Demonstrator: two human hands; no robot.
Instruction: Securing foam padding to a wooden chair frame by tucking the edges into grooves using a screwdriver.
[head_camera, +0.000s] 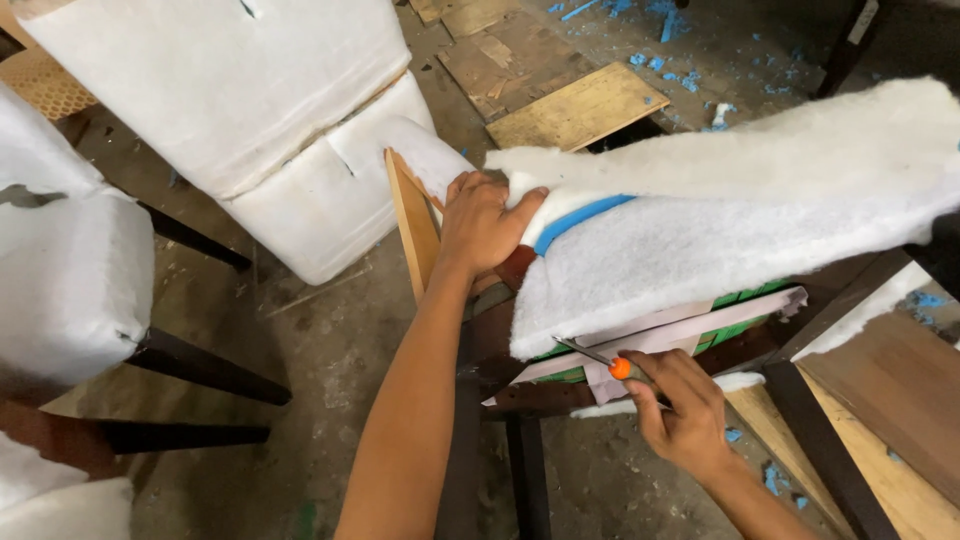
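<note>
My left hand (487, 222) grips the folded edge of a thick white batting sheet (720, 215) that lies over a chair seat, with a blue foam strip (580, 220) showing under the fold. My right hand (678, 408) is closed on a tool with an orange handle (621, 368), whose thin metal blade points left under the batting's lower edge. Below the batting I see pale paper or fabric (690, 330) and green webbing (745, 295) on the dark wooden chair frame (520, 400).
White padded chairs stand at left (70, 280) and upper left (250, 100), on dark legs. Plywood boards (575, 105) and blue foam scraps (680, 70) lie on the dusty floor beyond. A wooden panel (412, 225) leans by my left hand. Wooden boards (890, 400) sit at right.
</note>
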